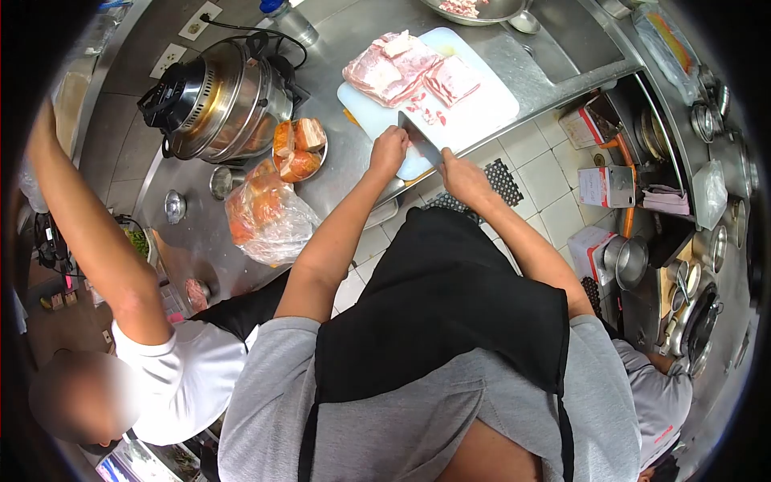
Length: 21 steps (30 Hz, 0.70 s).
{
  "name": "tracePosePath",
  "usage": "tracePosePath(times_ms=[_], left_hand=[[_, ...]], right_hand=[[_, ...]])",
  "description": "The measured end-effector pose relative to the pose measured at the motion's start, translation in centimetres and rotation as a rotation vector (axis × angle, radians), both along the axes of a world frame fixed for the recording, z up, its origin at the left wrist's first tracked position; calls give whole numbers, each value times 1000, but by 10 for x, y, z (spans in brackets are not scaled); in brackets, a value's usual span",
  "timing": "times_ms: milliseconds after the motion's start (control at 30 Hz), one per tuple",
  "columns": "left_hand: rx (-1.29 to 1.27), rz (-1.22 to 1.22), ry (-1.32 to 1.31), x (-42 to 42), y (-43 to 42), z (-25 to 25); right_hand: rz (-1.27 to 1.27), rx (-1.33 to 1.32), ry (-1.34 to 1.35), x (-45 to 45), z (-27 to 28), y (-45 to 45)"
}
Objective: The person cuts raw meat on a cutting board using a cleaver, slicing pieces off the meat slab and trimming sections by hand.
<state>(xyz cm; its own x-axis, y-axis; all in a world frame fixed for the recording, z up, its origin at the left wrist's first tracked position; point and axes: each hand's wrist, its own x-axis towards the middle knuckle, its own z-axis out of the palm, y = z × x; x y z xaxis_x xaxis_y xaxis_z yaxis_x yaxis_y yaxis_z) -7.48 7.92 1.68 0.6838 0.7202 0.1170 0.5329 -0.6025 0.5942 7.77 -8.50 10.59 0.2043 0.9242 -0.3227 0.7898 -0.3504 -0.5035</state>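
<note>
My right hand (463,177) is wrapped round the handle of a wide-bladed kitchen knife (420,139). The blade slants across the near edge of a white cutting board (491,100). My left hand (390,153) is closed, right beside the blade; whatever its fingers may grip is hidden. A little pink shows by the blade near the left fingers. Farther up the board lie a large slab of raw, fatty meat (385,71) and a smaller slab (451,80) beside it. Several small meat scraps (427,113) are scattered between these slabs and the knife.
On the steel counter to the left stand a glass-bowled countertop oven (233,100), a bowl of orange-coated meat chunks (299,150) and a plastic-wrapped bag of meat (269,215). A pan (474,10) sits at the back near a sink (578,40). Co-workers are at both sides.
</note>
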Motion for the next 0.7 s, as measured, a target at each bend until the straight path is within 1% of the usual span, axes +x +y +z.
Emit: tracePosePath(times_ms=[33,133,200,233,333,367,467,500,567,600,633,667,700], left_hand=[[8,1,-4,1,2,-3],[44,-16,-20,2,6,-10],[87,-59,-41,3,6,-13],[76,-71,-9,3,6,-8],[37,-157,-36,-1,4,-7],[30,-128,-39,-1,2,-8],[-19,125,-79,5,-4,-5],[-15,174,-88,5,-3,-12],[26,79,-230,13,3,-22],[44,30,-297,14,4,-23],[1,37,-237,15,5,-14],[-6,109,-233,17,6,-2],[-11,179,-231,21,8,10]], right_hand=[[-17,-33,23,-3,5,-2],[-15,35,23,-6,-23,-6],[-55,76,44,-9,-35,11],[-76,89,60,-15,-37,17],[-99,6,103,-19,-34,47],[-129,100,116,-18,-56,45],[-115,112,144,-3,-63,30],[-107,220,120,9,-71,24],[-84,434,74,29,-88,16],[-198,328,261,31,-72,16],[-314,216,448,36,-39,14],[-427,100,633,39,-20,12],[-473,131,742,43,-22,12]])
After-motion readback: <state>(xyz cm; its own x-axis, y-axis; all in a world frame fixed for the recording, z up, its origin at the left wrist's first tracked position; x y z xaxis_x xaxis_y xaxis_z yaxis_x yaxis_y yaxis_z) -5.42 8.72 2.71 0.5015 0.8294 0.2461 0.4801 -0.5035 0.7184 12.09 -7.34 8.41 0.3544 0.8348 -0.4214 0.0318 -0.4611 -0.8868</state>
